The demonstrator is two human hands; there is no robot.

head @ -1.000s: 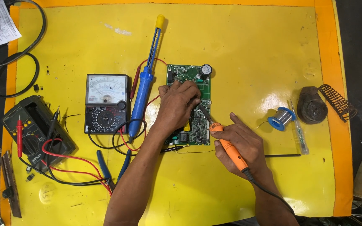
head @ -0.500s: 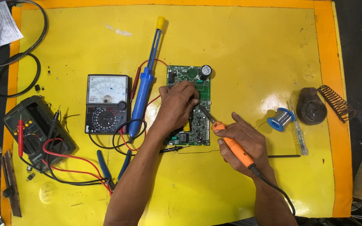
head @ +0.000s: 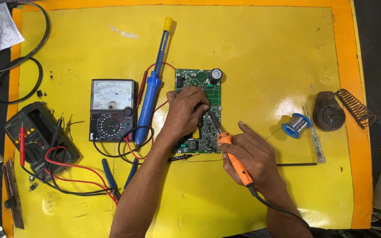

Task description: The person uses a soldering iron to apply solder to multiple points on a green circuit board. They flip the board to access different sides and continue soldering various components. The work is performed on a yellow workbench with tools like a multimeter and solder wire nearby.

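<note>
— Currently: where is the green circuit board found?
— Flat near the yellow mat's middle, pressed down by the left hand, fingers curled on it, nothing gripped.
— And the right hand?
— Closed around the orange soldering iron, tip laid on the board. Soldering is judged underway; solder spool untouched, toward the right edge.

Yellow mat covers the bench: circuit board centre, 2 meters left, solder spool right, blue pump between.
</note>
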